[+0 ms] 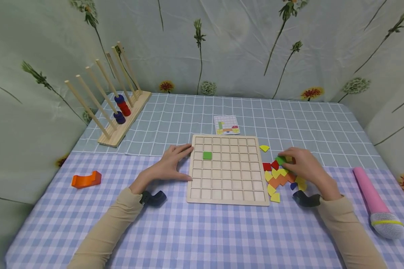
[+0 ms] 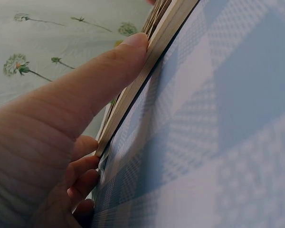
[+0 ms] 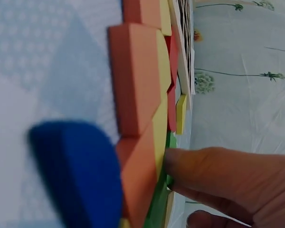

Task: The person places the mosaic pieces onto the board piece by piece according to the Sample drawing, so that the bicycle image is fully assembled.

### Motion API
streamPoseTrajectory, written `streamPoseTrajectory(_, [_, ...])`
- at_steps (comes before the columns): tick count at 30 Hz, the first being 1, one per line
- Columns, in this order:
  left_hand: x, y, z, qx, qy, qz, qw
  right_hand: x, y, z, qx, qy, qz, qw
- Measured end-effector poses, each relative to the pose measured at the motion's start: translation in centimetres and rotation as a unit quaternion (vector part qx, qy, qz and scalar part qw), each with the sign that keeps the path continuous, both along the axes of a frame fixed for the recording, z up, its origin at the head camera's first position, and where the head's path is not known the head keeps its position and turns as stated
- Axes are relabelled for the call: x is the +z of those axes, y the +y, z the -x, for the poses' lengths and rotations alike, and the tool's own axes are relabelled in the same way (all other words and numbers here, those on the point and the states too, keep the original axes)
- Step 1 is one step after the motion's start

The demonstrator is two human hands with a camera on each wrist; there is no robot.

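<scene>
A wooden grid board [image 1: 227, 203] lies flat on the cloth, with one green square [image 1: 207, 155] set in a cell near its upper left. At the board's left edge rests my left hand [image 1: 170, 164], fingers spread and fairly straight. Its thumb [image 2: 118, 61] presses the wooden side in the left wrist view. To the right of the board, my right hand [image 1: 303, 164] pinches a green block [image 1: 280, 160] at the far side of a pile of coloured pieces. Orange blocks [image 3: 137, 80] and a blue piece [image 3: 80, 171] lie close by in the right wrist view.
A small pattern card [image 1: 227, 125] lies behind the board. A wooden peg rack [image 1: 124, 125] with red and blue rings stands at the back left. An orange curved block [image 1: 86, 180] is at left, a pink toy microphone [image 1: 373, 198] at right. One yellow piece [image 1: 264, 148] lies apart.
</scene>
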State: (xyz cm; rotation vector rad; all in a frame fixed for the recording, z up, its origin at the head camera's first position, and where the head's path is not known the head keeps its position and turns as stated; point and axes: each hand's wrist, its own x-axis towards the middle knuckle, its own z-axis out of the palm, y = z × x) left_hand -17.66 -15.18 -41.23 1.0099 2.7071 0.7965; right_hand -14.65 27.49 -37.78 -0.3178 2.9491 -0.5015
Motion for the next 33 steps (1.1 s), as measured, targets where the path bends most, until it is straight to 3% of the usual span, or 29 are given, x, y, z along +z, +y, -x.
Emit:
streamPoseTrajectory(15, [0.2,0.2,-0.1,0.009,-0.007,0.008,0.9999,0.5,-0.3,-0.3,-0.015,0.033,-0.04,0.999])
streamPoseTrajectory(33, [0.2,0.0,-0.1,0.008,-0.004,0.007,0.9999,1.8,-5.8,-0.3,0.064,0.101,-0.006,0.993])
